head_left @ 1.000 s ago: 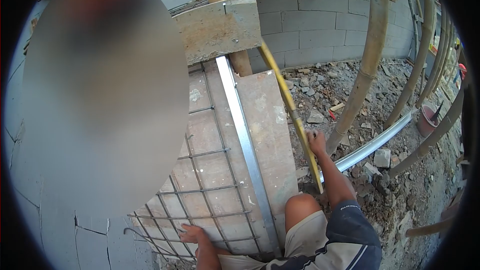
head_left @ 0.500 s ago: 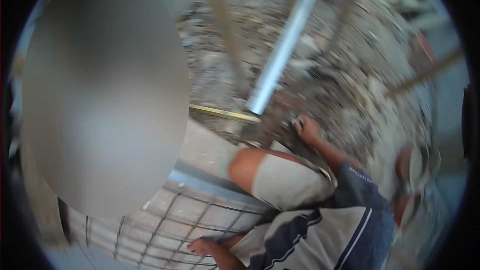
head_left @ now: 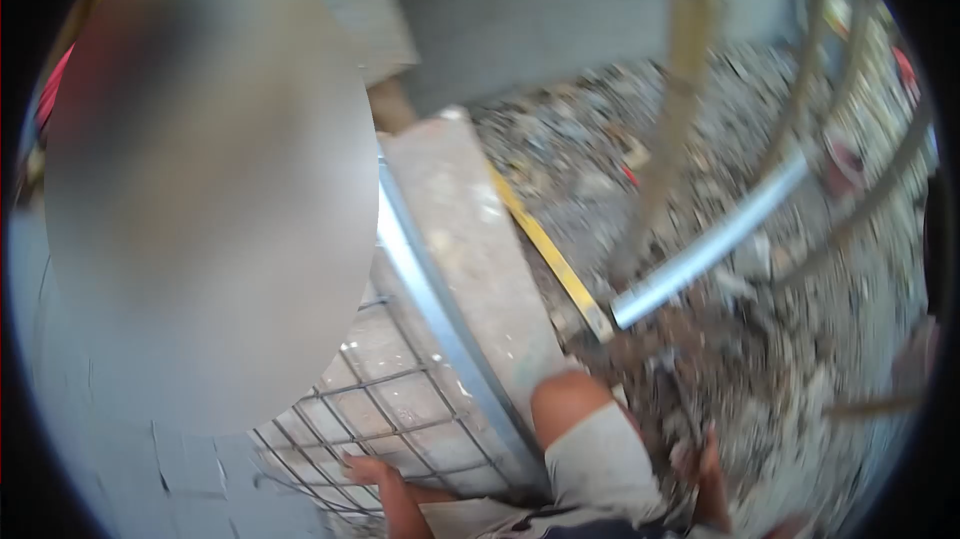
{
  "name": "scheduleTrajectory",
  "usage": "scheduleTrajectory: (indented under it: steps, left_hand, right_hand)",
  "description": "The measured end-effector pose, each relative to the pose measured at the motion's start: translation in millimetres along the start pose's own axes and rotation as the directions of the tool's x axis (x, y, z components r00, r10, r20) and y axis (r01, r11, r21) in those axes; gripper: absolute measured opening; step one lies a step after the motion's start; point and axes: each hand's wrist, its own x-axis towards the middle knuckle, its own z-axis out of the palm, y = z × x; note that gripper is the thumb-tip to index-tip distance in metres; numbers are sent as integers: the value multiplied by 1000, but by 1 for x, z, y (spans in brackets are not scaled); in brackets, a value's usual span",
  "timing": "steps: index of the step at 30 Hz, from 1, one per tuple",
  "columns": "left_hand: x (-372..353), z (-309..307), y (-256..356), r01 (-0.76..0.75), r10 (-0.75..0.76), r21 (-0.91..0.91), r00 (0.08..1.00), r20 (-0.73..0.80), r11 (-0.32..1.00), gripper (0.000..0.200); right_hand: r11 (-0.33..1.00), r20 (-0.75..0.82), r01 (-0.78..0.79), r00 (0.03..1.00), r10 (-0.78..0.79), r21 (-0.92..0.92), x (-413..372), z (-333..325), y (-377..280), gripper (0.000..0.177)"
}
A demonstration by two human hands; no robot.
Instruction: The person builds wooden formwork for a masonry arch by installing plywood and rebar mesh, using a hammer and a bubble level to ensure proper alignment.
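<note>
Head view shows the left hand (head_left: pixel 366 469) half open on the wire grid (head_left: pixel 398 432), which lies on the board (head_left: pixel 470 229), and the right hand (head_left: pixel 701 459) (too blurry to tell its grip) near the dirt (head_left: pixel 690 359)

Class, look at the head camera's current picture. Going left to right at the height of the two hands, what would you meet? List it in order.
Left hand → silvery metal strip → pale shorts → right hand. The wire grid is left out, as it overlaps the left hand's place.
</note>
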Motion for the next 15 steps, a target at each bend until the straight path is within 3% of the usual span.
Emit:
scheduleTrajectory:
  steps: [1, 2, 3, 4, 5, 6, 7, 8, 9, 10, 12, 13, 14, 15]
  left_hand:
    - [-17, 7, 20, -81, -11, -474, 982, -187, 877, 46]
    - [-48, -2, 68, -181, 106, -682, 983, -152, 708, 48]
    - [-50, -10, 97, -542, 490, -417, 840, -233, 730, 48]
    - [-73, -30, 160, -637, 635, -481, 747, -195, 602, 47]
    - [-79, -31, 212, -649, 715, -663, 656, -242, 372, 45]
    - [-96, -38, 268, -603, 734, -747, 635, -239, 279, 45]
    - [-99, -34, 315, -570, 803, -811, 542, -250, 133, 45]
    - [-110, -36, 364, -614, 868, -786, 428, -254, 73, 46]
    - [-120, -29, 410, -700, 899, -710, 262, -352, -73, 49]
    - [-131, -15, 454, -820, 871, -529, 80, -485, -220, 55]
    - [-147, 6, 520, -946, 914, -268, -61, -402, -181, 97]
    - [-148, 16, 545, -984, 929, -97, -106, -355, -150, 117]
    - [-140, 21, 565, -985, 920, -94, -98, -380, -144, 117]
    - [-133, 26, 584, -985, 951, -36, -154, -269, -170, 131]
  right_hand:
    - [962, -181, 67, 977, -117, -264, -4, 45, -6, 78]
    - [993, -108, -59, 993, 47, -107, 16, 46, -20, 69]
    - [976, -35, -209, 977, 212, 61, 25, 43, -30, 60]
    - [977, -41, -211, 976, 212, 17, 25, 47, -44, 60]
    - [953, 30, -304, 952, 303, 9, 27, 50, -51, 53]
    - [920, 105, -393, 914, 391, -4, 32, 60, -58, 46]
    - [921, 104, -388, 915, 389, -31, 37, 72, -63, 46]
    - [877, -117, -322, 947, 300, -357, 42, 83, -69, 42]
    - [710, -286, -287, 950, 126, -643, 51, 91, -77, 39]
    - [590, -345, -359, 928, 142, -723, 75, 79, -88, 39]
    - [332, -462, -399, 877, -136, -855, 81, 101, -75, 41]
    - [-52, -381, -418, 867, -320, -907, 95, 81, -76, 41]
    - [-138, -256, -348, 858, -446, -927, 98, 78, -69, 41]
    - [-239, -122, -300, 821, -558, -924, 101, 76, -61, 40]
